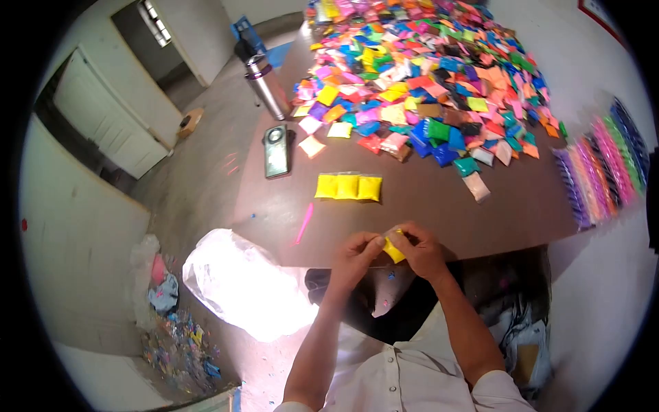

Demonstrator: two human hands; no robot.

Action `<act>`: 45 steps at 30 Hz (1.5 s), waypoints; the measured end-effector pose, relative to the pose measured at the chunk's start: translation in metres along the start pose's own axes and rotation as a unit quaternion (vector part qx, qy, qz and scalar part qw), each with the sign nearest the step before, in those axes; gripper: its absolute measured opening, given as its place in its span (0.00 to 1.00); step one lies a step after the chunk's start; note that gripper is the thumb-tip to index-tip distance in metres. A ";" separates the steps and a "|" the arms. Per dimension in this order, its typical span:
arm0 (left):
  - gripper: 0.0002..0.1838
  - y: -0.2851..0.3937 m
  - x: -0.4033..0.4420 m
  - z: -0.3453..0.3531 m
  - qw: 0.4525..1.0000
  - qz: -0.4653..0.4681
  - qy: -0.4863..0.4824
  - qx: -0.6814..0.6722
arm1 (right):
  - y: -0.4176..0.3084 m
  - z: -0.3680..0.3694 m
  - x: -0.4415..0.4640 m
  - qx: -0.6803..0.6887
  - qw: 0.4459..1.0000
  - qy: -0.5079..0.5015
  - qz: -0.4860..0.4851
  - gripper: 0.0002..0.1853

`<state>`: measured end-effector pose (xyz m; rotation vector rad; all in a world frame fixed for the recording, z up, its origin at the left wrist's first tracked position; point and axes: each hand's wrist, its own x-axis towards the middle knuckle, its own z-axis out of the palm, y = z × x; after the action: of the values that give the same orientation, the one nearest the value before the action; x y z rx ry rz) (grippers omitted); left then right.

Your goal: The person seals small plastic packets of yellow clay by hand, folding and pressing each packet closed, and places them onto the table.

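A small yellow packet (395, 248) is pinched between both hands at the table's near edge. My left hand (362, 251) grips its left side with thumb and fingers closed. On the other side, my right hand (420, 248) holds it, fingers curled and partly hiding it. Just beyond the hands, a joined strip of three yellow packets (348, 187) lies flat on the brown table (439, 213). To the left of my left hand is a thin pink plastic tool (305, 223), its exact kind unclear.
A big heap of colourful packets (419, 75) covers the far table. A steel thermos (268, 87) and a dark green phone-like device (276, 152) stand at left. Patterned packs (600, 165) lean at right. A white plastic bag (240, 285) hangs below the left edge.
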<state>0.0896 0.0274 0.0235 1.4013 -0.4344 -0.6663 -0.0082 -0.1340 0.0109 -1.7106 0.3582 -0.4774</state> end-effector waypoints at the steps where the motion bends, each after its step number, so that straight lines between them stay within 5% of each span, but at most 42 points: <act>1: 0.10 0.004 -0.001 0.003 1.000 0.005 0.013 0.001 | 0.000 0.002 0.000 0.003 1.000 -0.013 -0.006 0.10; 7: 0.14 -0.002 0.003 -0.001 0.998 -0.010 -0.052 0.033 | 0.004 0.007 0.004 0.127 0.991 0.029 0.003 0.07; 13: 0.13 -0.025 0.009 -0.005 0.999 0.031 -0.037 -0.013 | 0.010 -0.001 0.006 -0.009 1.000 0.009 -0.003 0.12; 16: 0.13 -0.012 0.007 0.001 0.998 0.048 -0.029 -0.011 | 0.009 -0.001 0.009 0.030 0.999 -0.025 -0.015 0.12; 21: 0.15 -0.022 0.017 0.009 0.992 0.069 -0.060 0.084 | 0.020 0.002 0.010 0.098 0.993 0.053 0.026 0.13; 29: 0.11 -0.021 0.014 0.010 0.991 0.080 -0.092 -0.056 | 0.013 -0.007 0.012 -0.002 1.000 0.002 0.009 0.18; 32: 0.13 -0.006 0.007 0.017 0.992 0.102 -0.066 -0.036 | 0.012 -0.012 0.012 0.041 0.998 -0.007 0.044 0.20; 34: 0.14 0.002 0.002 0.021 0.980 0.138 -0.014 0.140 | 0.014 -0.011 0.013 0.075 0.996 -0.004 0.041 0.19; 42: 0.14 -0.021 0.017 0.012 0.989 0.126 -0.073 0.024 | 0.009 -0.005 0.015 0.032 0.998 0.004 -0.056 0.17; 45: 0.14 -0.029 0.026 0.011 0.990 0.115 -0.078 0.022 | 0.009 -0.005 0.017 0.102 0.995 -0.007 0.004 0.15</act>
<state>0.0966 0.0012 -0.0062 1.3208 -0.7266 -0.5808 0.0042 -0.1486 0.0051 -1.5138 0.2952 -0.4791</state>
